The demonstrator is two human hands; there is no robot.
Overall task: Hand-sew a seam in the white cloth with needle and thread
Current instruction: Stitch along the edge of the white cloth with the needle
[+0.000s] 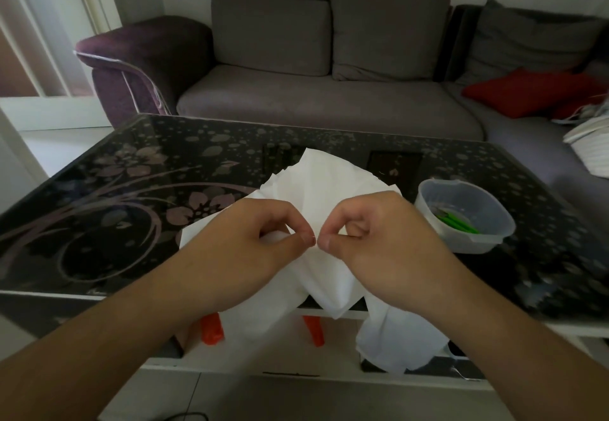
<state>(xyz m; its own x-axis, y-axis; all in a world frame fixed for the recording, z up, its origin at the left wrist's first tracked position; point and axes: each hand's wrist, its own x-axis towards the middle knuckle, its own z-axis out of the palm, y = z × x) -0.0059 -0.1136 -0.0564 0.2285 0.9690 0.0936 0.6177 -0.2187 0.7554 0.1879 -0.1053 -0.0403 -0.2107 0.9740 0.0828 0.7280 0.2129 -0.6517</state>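
My left hand [260,239] pinches the white cloth [329,186], bunched on the glass table [131,190]; my right hand [372,232] pinches beside it. No needle visible, so 1 slack pinch could drop it unseen.

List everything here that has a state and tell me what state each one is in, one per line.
white cloth: crumpled, draped over the table's near edge, pinched at one fold
left hand: thumb and finger pinch the cloth
right hand: thumb and finger pinch the cloth, tips meeting the left hand's
plastic tub: uncovered, upright, green items inside
red cushion: lying flat on the sofa
needle and thread: too small to make out
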